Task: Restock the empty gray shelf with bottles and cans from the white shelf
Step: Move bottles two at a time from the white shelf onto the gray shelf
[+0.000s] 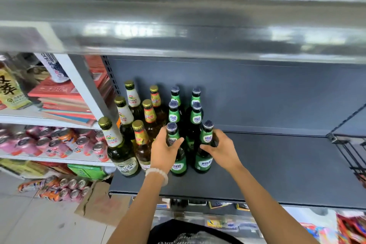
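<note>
While our left hand [164,150] and right hand [221,150] each grip a green beer bottle [178,164], bottles cluster at nine o'clock on the gray shelf [277,174].

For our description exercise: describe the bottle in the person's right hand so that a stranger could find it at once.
Start at the dark gray metal shelf and find the cluster of glass bottles at its left end. Take the rightmost column of green bottles; the green-labelled glass bottle with a dark cap stands frontmost there. Alone, it has open shelf to its right, and the right hand grips it.

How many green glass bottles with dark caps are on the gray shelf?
6, in two columns: back pair, middle pair, front pair in the left hand and right hand.
</note>
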